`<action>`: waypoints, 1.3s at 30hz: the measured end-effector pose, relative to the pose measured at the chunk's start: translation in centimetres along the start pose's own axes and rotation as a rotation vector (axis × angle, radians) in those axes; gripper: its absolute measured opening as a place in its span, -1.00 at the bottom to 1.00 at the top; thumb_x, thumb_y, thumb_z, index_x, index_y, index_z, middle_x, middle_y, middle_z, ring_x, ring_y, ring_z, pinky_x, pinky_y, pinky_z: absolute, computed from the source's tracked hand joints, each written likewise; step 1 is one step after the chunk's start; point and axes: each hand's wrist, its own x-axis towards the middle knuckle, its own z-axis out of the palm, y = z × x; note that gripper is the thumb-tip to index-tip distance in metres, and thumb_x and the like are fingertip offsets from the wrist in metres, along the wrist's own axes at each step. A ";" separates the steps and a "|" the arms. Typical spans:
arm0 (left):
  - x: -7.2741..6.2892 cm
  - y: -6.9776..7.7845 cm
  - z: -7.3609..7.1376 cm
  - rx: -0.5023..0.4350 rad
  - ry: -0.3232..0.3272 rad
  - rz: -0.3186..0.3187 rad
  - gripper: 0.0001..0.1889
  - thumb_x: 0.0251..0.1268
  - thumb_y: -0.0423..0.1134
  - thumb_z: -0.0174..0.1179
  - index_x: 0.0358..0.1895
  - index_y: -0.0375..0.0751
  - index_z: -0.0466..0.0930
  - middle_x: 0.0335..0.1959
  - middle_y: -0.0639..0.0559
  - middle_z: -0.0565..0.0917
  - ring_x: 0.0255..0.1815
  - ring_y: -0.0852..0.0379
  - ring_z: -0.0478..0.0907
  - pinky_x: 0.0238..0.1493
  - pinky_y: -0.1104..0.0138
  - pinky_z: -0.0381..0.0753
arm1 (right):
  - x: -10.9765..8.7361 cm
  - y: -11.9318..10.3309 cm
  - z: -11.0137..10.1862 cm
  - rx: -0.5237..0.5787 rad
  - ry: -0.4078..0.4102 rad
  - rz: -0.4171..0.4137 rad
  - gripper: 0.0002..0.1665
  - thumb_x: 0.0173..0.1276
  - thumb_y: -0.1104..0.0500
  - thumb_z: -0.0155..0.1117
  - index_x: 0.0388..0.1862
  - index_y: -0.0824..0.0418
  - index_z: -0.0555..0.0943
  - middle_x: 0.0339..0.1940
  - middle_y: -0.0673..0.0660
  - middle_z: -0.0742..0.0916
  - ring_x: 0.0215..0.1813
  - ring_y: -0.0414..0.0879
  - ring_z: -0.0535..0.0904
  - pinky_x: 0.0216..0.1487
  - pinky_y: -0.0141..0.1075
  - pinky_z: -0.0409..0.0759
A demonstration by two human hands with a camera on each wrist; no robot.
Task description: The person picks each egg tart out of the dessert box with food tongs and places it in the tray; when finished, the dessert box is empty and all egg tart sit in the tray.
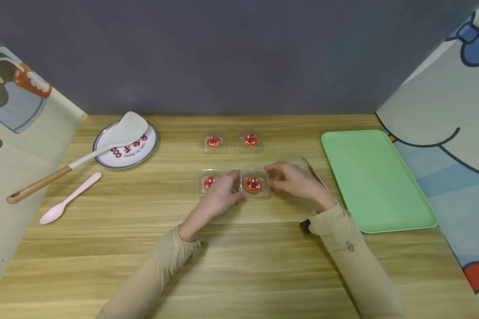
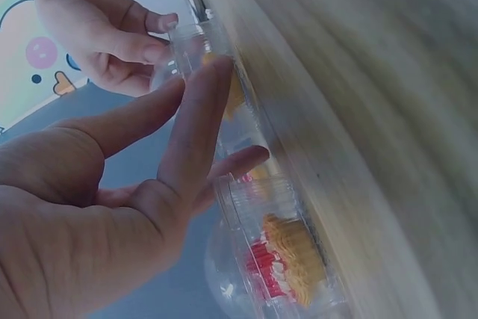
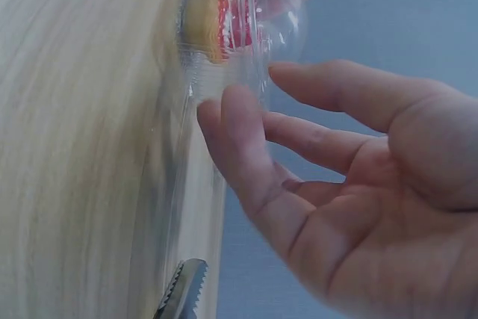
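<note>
A clear plastic box with a small red-topped, yellow-based cake (image 1: 253, 184) stands between the two hands. My left hand (image 1: 223, 192) is at its left side, fingers extended and seemingly touching the edge. On the right, my right hand (image 1: 295, 179) has loosely bent fingers close to the box; in the right wrist view the fingertips (image 3: 239, 102) are just beside it, contact unclear. Partly covered by the left hand, a second boxed cake (image 1: 208, 182) sits to the left. Farther back are two more boxed cakes, one left (image 1: 213, 141) and one right (image 1: 251, 140).
Metal tongs with serrated tips (image 3: 188, 289) lie beside the right forearm. A green tray (image 1: 379, 181) occupies the right side. At left, a white turner (image 1: 129, 128) with wooden handle rests across a plate (image 1: 143, 153), and a pink spoon (image 1: 69, 199) lies nearer.
</note>
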 end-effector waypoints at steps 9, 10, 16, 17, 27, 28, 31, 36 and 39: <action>-0.4 0.4 -0.8 -0.047 -0.020 -0.028 -0.17 0.30 -0.45 0.48 0.57 -0.54 0.25 -0.21 -0.26 0.79 -0.36 0.01 0.79 -0.36 0.38 0.80 | -0.6 -0.7 -0.2 -0.036 0.031 -0.048 -0.46 0.58 0.34 0.27 0.44 0.55 0.48 0.27 0.45 0.60 0.19 0.33 0.64 0.16 0.08 0.76; -0.5 0.5 -0.9 -0.046 -0.016 -0.022 -0.17 0.30 -0.45 0.48 0.57 -0.55 0.25 -0.19 -0.26 0.79 -0.37 0.01 0.78 -0.38 0.38 0.80 | -0.7 -0.8 -0.2 -0.033 0.033 -0.049 -0.46 0.59 0.32 0.27 0.45 0.54 0.48 0.27 0.45 0.60 0.19 0.32 0.64 0.14 0.06 0.77; -1.2 1.3 -1.3 -0.150 0.002 -0.003 -0.23 0.37 -0.51 0.38 0.58 -0.53 0.24 -0.02 -0.41 0.76 -0.31 -0.10 0.83 -0.31 0.19 0.88 | -1.3 -1.2 -0.6 -0.012 0.055 -0.057 -0.48 0.62 0.31 0.25 0.47 0.49 0.48 0.24 0.41 0.65 0.15 0.28 0.67 0.09 0.05 0.78; -1.3 1.4 -1.4 -0.177 0.001 -0.002 -0.24 0.39 -0.52 0.36 0.59 -0.51 0.23 0.00 -0.42 0.76 -0.27 -0.12 0.84 -0.27 0.16 0.89 | -1.4 -1.2 -0.7 -0.008 0.056 -0.059 -0.47 0.63 0.31 0.24 0.47 0.49 0.47 0.22 0.41 0.67 0.13 0.27 0.68 0.07 0.04 0.78; -1.5 2.1 -1.7 -0.359 0.089 0.110 -0.37 0.42 -0.59 0.28 0.52 -0.46 0.35 0.24 -0.39 0.65 -0.27 -0.16 0.83 -0.18 0.05 0.89 | -2.6 -1.4 -1.1 0.242 0.104 -0.065 -0.40 0.60 0.41 0.22 0.55 0.44 0.37 0.04 0.42 0.71 -0.24 0.21 0.71 -0.30 -0.14 0.81; -1.5 2.1 -1.7 -0.369 0.100 0.120 -0.40 0.43 -0.59 0.28 0.50 -0.46 0.37 0.16 -0.38 0.68 -0.28 -0.20 0.82 -0.20 0.03 0.89 | -2.8 -1.3 -1.0 0.287 0.117 -0.068 -0.40 0.60 0.43 0.21 0.55 0.44 0.37 0.05 0.42 0.70 -0.23 0.17 0.71 -0.26 -0.15 0.82; -1.5 2.2 -1.7 -0.434 0.111 0.133 -0.53 0.49 -0.55 0.25 0.40 -0.45 0.45 -0.01 -0.36 0.72 -0.27 -0.32 0.80 -0.19 -0.03 0.89 | -3.3 -0.9 -0.9 0.409 0.163 -0.077 -0.44 0.59 0.46 0.20 0.51 0.43 0.40 0.04 0.43 0.69 -0.20 0.03 0.73 -0.16 -0.17 0.84; -1.3 2.7 -1.5 -0.490 0.102 0.168 -0.83 0.50 -0.53 0.26 0.06 -0.47 0.60 -0.10 -0.29 0.71 -0.23 -0.31 0.80 -0.14 -0.08 0.87 | -4.5 0.0 -0.9 0.508 0.226 -0.136 -0.65 0.61 0.45 0.17 0.30 0.53 0.49 -0.03 0.43 0.70 -0.17 -0.05 0.75 -0.13 -0.17 0.85; -1.1 2.8 -1.1 -0.377 0.126 0.249 -0.92 0.46 -0.51 0.31 -0.08 -0.41 0.66 -0.16 -0.20 0.72 -0.23 -0.15 0.79 -0.14 0.08 0.88 | -5.2 0.5 -0.8 0.524 0.241 -0.184 -0.72 0.68 0.38 0.11 0.21 0.58 0.51 -0.06 0.34 0.74 -0.15 -0.03 0.77 -0.12 -0.18 0.85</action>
